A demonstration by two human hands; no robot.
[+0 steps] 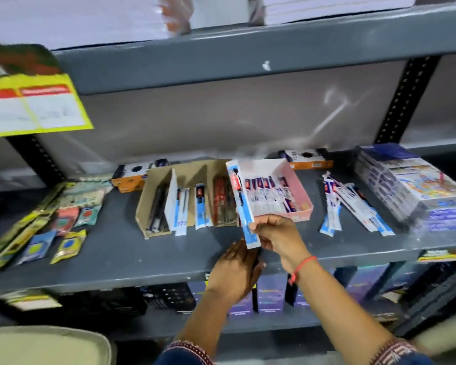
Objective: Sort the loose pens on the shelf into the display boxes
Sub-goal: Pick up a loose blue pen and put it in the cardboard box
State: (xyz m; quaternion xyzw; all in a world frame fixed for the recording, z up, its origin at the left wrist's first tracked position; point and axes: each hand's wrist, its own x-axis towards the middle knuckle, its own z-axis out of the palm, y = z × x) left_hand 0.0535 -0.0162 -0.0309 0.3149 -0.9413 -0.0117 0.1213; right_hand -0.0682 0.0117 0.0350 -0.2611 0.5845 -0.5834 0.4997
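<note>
Beside the pink box (pixel 304 196): right hand (pixel 277 233) gripping a packaged pen (pixel 244 206).
Pen is tilting up, likely for reading; left hand (pixel 237 267) is resting flat, fingers extended; loose pens (pixel 353 204) lying right of it.

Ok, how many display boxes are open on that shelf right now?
2. A brown box at centre, holding pens behind a white divider, and a pink box just to its right, packed with pen packs. Closed orange-edged boxes behind aren't counted.
</note>
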